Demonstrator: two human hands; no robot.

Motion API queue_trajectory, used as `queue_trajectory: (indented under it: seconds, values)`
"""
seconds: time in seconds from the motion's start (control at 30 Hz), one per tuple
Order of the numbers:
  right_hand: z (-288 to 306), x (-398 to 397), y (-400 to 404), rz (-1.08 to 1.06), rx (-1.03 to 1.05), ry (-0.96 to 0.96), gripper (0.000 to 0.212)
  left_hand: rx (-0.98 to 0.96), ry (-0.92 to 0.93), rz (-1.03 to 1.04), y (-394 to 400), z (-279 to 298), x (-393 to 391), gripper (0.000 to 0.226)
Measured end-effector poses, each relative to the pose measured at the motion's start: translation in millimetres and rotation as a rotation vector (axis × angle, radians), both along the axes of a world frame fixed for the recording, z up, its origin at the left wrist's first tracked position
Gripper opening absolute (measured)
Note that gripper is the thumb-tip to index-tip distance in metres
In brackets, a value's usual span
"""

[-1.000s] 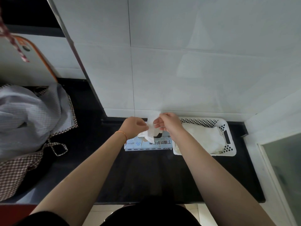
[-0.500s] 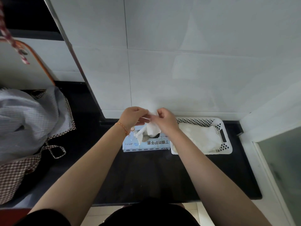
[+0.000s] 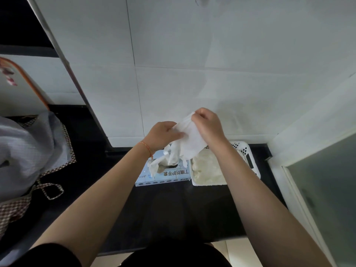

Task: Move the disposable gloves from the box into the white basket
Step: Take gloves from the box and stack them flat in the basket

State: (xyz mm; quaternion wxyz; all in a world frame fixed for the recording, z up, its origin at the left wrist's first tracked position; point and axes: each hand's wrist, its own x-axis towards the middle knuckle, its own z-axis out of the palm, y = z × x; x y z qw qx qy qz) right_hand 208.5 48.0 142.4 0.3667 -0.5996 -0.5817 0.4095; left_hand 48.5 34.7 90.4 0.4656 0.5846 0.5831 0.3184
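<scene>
A home kitchen is showing itself here: a black stone countertop is running under a white-tiled wall at twelve o'clock, a checked-trim apron is lying crumpled at nine o'clock, and an orange-rimmed cutting board is leaning at ten o'clock.

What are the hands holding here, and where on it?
Both hold one white glove above the box: the right hand pinches its upper edge, the left hand grips its left side.
</scene>
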Motion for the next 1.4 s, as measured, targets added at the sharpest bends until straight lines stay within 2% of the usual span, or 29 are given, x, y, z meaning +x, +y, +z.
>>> queue_trajectory:
  seconds: [0.2,0.33,0.43,0.53,0.63,0.73,0.83,0.97,1.13,1.2,1.27,1.33,1.4]
  values:
    - [-8.5,43.0,8.5,-0.086,-0.026,0.010,0.006,-0.093,-0.048,-0.002,3.0,-12.3,14.0,0.024]
    - [-17.7,73.2,14.9,-0.066,-0.098,0.042,0.008,-0.150,-0.108,-0.010,7.6,-18.8,28.1,0.031]
    - [-24.5,93.8,18.7,0.033,-0.239,0.092,0.008,-0.192,-0.199,-0.007,13.5,-21.1,42.2,0.021]
    - [-31.5,114.9,22.2,0.111,-0.472,0.287,0.011,-0.232,-0.242,0.033,27.5,-22.7,58.2,0.019]
    - [-51.1,141.6,29.3,0.073,-0.595,0.356,0.019,-0.274,-0.071,-0.017,47.0,-29.1,75.2,0.026]
    - [-83.1,171.6,34.1,0.007,-0.655,0.292,0.017,-0.298,0.158,-0.162,63.0,-49.8,102.9,0.014]
    - [-112.0,195.7,34.1,0.006,-0.662,0.061,0.009,-0.281,0.426,-0.283,74.9,-86.2,129.7,0.022]
    - [-142.6,222.0,39.4,0.002,-0.640,-0.132,0.035,-0.270,0.638,-0.290,84.1,-111.5,160.9,0.040]
    - [-163.8,239.4,48.9,0.086,-0.510,-0.314,0.020,-0.223,0.855,-0.286,82.7,-113.4,180.7,0.043]
    - [-167.4,238.3,50.2,0.147,-0.464,-0.386,0.024,-0.145,0.977,-0.296,76.6,-111.8,185.3,0.041]
    - [-171.8,236.2,50.9,0.201,-0.422,-0.451,0.031,0.046,1.054,-0.258,68.3,-113.3,189.8,0.034]
    - [-176.0,232.5,51.5,0.255,-0.388,-0.520,0.034,0.263,1.013,-0.196,58.5,-117.1,193.2,0.027]
    - [-178.8,228.6,52.9,0.299,-0.379,-0.578,0.037,0.371,0.969,-0.244,48.8,-122.7,196.4,0.028]
